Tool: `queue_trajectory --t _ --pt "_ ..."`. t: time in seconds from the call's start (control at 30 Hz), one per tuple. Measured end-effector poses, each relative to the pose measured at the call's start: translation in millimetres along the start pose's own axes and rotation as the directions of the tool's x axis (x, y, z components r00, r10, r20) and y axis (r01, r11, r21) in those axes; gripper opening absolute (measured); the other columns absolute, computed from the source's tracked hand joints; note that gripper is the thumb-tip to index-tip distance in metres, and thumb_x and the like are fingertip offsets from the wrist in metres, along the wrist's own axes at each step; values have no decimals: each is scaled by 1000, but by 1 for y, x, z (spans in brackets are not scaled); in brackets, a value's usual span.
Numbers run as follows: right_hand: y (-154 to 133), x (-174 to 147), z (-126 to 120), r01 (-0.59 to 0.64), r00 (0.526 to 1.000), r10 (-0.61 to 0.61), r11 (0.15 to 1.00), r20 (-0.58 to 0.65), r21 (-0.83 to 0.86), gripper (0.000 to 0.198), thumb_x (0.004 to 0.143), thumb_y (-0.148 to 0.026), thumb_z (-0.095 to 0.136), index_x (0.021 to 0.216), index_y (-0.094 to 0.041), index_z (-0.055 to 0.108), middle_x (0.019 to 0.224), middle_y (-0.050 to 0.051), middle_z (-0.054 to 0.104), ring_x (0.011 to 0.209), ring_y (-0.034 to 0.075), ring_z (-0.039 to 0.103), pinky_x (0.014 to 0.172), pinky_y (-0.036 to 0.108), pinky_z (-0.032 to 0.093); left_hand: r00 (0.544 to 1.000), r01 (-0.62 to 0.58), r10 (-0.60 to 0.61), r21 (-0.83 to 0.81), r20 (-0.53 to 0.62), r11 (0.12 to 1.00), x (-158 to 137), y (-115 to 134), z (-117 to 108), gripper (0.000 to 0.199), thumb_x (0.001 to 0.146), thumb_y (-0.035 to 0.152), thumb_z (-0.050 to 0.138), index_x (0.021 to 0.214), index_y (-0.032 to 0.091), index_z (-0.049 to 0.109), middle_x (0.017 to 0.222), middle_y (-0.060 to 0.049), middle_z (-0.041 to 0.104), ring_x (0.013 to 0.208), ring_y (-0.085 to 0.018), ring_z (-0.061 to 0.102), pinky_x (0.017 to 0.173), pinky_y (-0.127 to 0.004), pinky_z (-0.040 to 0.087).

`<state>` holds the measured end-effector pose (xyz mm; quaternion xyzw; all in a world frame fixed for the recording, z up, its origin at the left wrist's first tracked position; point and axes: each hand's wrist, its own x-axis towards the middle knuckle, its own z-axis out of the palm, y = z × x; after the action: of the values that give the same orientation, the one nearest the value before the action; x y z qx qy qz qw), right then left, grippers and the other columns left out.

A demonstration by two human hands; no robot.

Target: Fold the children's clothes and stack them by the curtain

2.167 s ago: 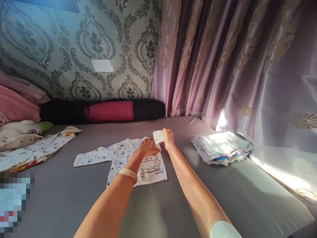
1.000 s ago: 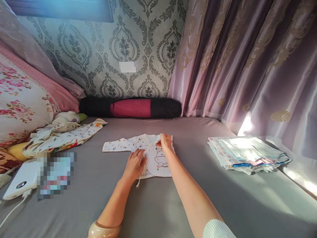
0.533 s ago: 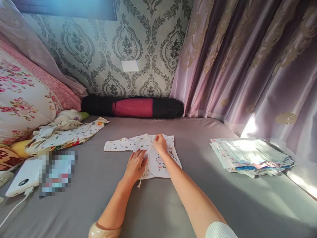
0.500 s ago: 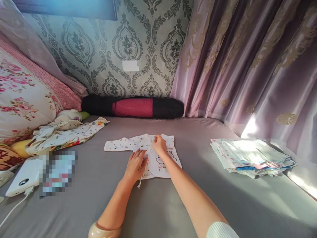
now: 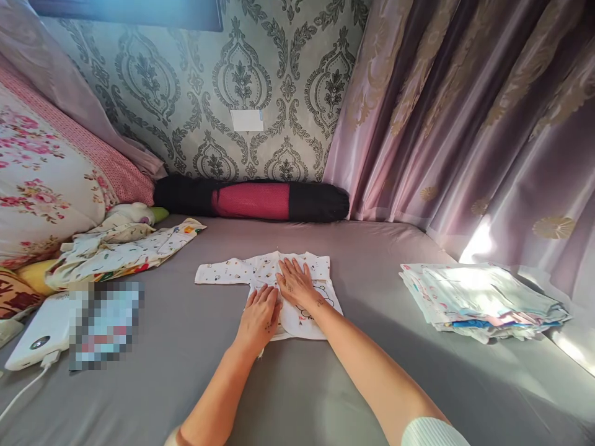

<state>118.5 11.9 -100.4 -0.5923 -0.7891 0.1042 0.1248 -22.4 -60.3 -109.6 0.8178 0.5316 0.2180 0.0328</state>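
Note:
A small white baby shirt [image 5: 223, 271] with tiny prints and a cartoon drawing lies flat on the grey bed sheet [image 5: 297, 384]. One sleeve stretches out to the left; the right sleeve is folded in over the body. My left hand [image 5: 259, 314] presses flat on the shirt's lower left part. My right hand [image 5: 296, 282] lies flat, fingers spread, on the folded-in sleeve at the shirt's middle. Neither hand grips anything.
A stack of folded clothes [image 5: 478, 300] sits at the right by the curtain [image 5: 465, 124]. Unfolded printed clothes [image 5: 121, 251] lie at the left, below floral pillows [image 5: 41, 186]. A black-and-red roll [image 5: 251, 201] lies along the wall. A white device [image 5: 39, 334] with a cable rests front left.
My right hand folded the right sleeve in over the shirt, let it go and now lies flat on it. My left hand slid down to the lower left part.

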Motion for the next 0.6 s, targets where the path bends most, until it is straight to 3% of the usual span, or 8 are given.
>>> queue_trajectory --t 0.23,0.43,0.6 --pt "-2 0 -2 -10 1000 10 1000 7 5 53 97 -42 24 146 -24 33 154 5 28 143 25 16 113 52 5 1000 -21 21 -5 6 1000 -1 0 -3 34 93 24 35 123 18 51 128 -13 58 127 -27 47 106 -48 36" --pt "6 1 -11 -11 993 -3 994 118 111 60 97 -47 13 150 -20 21 157 6 19 144 22 10 114 50 3 999 -34 35 -33 21 999 -3 0 -5 37 94 32 36 126 19 48 131 -14 56 128 -27 46 106 -49 35" --pt "24 -4 -22 -59 998 60 998 34 -12 60 97 -45 16 149 -17 25 156 10 18 145 22 8 114 49 -2 999 -9 9 1 54 1000 -2 3 -7 38 94 37 36 125 18 49 131 -13 56 128 -29 45 106 -49 33"
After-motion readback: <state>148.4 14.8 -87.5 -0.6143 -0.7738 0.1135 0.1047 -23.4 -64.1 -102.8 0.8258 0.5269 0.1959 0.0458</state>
